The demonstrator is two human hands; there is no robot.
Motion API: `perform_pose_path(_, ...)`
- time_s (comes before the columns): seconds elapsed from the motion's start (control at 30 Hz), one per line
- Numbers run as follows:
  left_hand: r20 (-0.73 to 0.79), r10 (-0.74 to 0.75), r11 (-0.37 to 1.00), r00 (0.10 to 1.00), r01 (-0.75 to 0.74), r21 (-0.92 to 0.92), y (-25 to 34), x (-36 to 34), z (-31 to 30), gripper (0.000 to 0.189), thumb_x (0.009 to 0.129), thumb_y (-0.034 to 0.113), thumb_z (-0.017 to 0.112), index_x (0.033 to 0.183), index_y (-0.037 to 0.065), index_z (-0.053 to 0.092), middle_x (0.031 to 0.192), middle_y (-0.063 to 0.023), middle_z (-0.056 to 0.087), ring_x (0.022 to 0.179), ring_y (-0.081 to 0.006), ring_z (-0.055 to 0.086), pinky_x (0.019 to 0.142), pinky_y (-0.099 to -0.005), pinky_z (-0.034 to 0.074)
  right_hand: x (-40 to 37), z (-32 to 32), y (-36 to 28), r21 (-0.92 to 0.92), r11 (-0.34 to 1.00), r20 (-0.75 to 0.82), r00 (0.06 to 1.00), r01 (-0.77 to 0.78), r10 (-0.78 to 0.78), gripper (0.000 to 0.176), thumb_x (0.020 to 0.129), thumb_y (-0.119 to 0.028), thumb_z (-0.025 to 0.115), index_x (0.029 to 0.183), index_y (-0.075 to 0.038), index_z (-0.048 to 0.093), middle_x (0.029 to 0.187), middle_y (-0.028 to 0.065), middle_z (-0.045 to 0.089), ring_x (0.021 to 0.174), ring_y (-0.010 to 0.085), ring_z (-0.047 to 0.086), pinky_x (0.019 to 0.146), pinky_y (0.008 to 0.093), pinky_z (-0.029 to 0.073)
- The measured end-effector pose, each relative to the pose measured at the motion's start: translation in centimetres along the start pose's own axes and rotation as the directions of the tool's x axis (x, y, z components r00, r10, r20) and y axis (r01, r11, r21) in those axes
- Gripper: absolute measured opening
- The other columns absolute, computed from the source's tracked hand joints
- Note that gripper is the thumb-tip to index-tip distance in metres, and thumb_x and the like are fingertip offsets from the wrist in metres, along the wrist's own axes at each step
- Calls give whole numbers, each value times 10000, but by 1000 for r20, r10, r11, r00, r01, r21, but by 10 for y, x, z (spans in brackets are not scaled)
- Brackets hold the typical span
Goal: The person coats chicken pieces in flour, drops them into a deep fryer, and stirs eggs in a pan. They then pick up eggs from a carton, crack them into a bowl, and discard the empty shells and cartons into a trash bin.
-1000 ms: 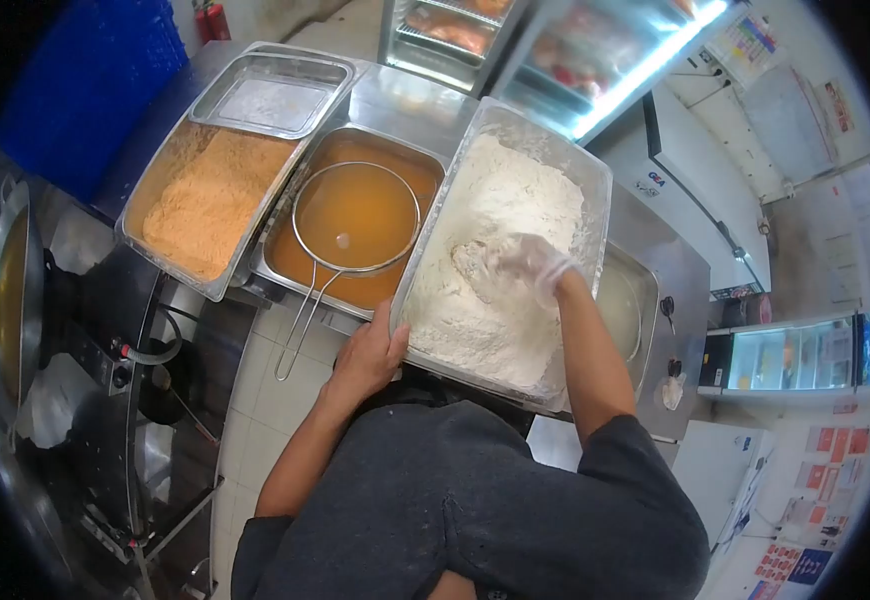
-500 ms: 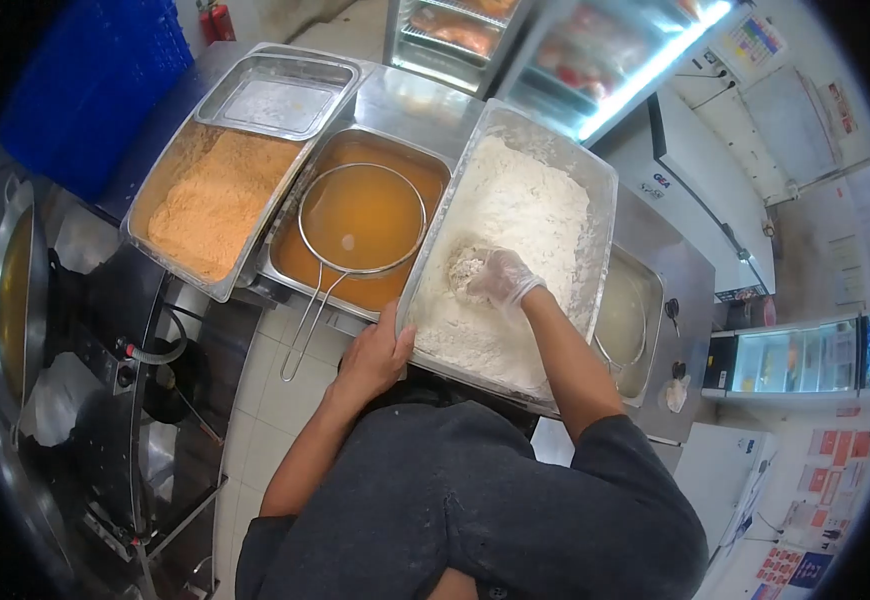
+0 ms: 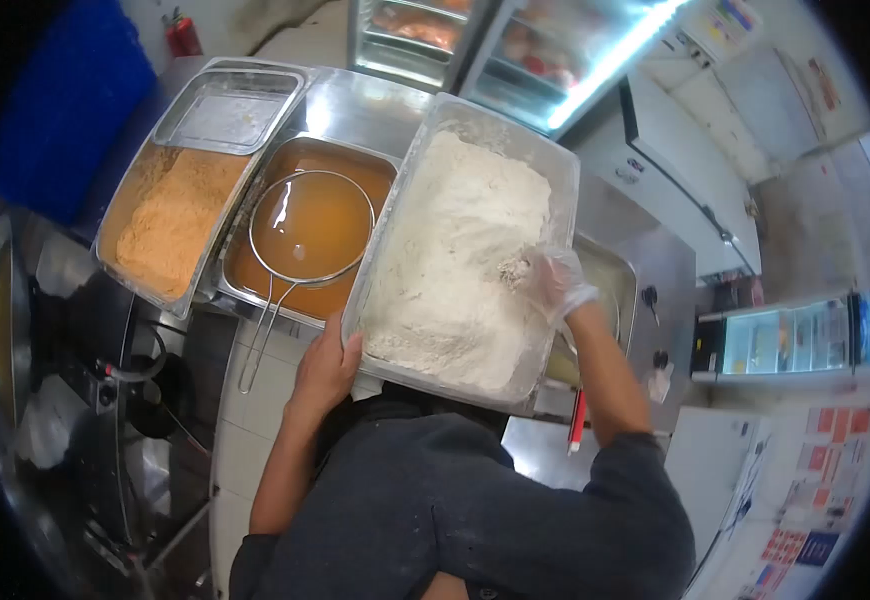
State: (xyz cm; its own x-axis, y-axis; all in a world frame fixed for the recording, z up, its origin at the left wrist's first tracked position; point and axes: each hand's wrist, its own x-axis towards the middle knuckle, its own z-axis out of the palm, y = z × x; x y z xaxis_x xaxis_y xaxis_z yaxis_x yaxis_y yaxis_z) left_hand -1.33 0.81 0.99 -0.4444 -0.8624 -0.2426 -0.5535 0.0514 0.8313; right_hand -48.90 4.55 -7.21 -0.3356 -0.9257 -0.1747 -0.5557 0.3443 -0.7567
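Note:
A large plastic bin (image 3: 350,335) of white flour (image 3: 465,240) sits before me. At its near left corner my left hand (image 3: 327,370) is bare, with fingers closed over the rim. My right hand (image 3: 558,288), in a clear plastic glove, is over the right side of the flour. Its fingers are closed at a crumbly, flour-coated lump (image 3: 513,268); what the lump is underneath cannot be made out. Left of the bin, a round wire strainer (image 3: 262,262) rests in a metal pan (image 3: 235,284) of orange-brown liquid (image 3: 330,300).
Farther left stands a tub of orange breading (image 3: 175,220) with a metal tray (image 3: 230,115) at its far end. Another pan (image 3: 627,285) is partly hidden right of the bin. A red-handled tool (image 3: 577,420) is near my right forearm. A large wok (image 3: 0,330) is far left.
My right hand has moved right across the flour, with the floury lump at its fingers. My left hand stays on the bin's rim. The camera view has shifted.

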Motion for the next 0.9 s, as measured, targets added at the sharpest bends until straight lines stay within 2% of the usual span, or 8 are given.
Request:
perform_pose_path(0.03,-34,-8,999,999,10,42,0,-1,2,522,1030,293,514,1460,16,410,1190,-341,643,1120,-527,603,958,-542,479,-1,-6,-28,-9,1000,26,999,21,-21,454,728,-287,821,1111,-60,736,907,216,732,857,315,726,798,415,567)
perform_pose_path(0.1,-80,-47,995,996,53,79,-4,-12,6,531,1029,292,520,1463,6,410,1203,-334,641,1124,-520,605,964,-534,479,-36,-14,-122,-700,659,64,943,276,-327,371,744,-254,816,1043,-46,746,876,201,729,788,312,724,740,405,571)
perform_pose_path(0.2,-176,-160,985,971,147,-86,-3,-39,4,564,1024,275,562,1489,-4,406,1177,-285,663,1057,-431,659,931,-470,508,-22,-12,-118,-815,479,186,930,326,-318,317,749,-212,815,999,-28,749,867,194,733,721,288,721,691,388,571)
perform_pose_path(0.4,-472,-301,952,829,231,-201,-100,-144,8,510,1030,223,568,1472,17,420,1052,-247,695,921,-393,692,840,-434,535,-36,-56,-182,-468,840,110,962,273,-252,369,773,-221,785,1058,10,749,925,198,764,811,294,747,771,375,584)
perform_pose_path(0.63,-522,-723,659,452,676,-328,-276,-379,64,490,1032,269,557,1424,-6,454,958,-265,716,928,-418,704,844,-481,534,-114,-14,-347,-146,847,38,859,511,-511,308,833,-132,751,1106,11,742,945,92,761,834,117,689,748,287,556)
perform_pose_path(0.73,-435,-852,492,291,728,-478,-316,-486,118,548,1006,334,578,1421,-5,460,1081,-311,698,1069,-465,669,940,-523,514,-167,28,-438,-247,624,278,671,741,-687,380,880,-211,695,1188,10,712,1076,80,744,961,155,691,856,314,555)
perform_pose_path(0.87,-329,-939,304,98,679,-668,-349,-594,183,623,996,427,552,1416,-22,453,1198,-349,653,1166,-504,615,1013,-548,489,-204,138,-550,322,513,418,367,796,-831,505,880,-242,724,1307,8,623,1210,94,690,1106,182,662,949,337,550)
perform_pose_path(0.9,-299,-952,265,64,660,-703,-352,-619,192,624,1000,430,540,1410,-32,452,1204,-355,647,1174,-502,613,1017,-547,488,-206,178,-580,27,21,349,10,999,-937,511,888,-260,707,1306,19,613,1189,99,689,1071,175,665,953,330,545)
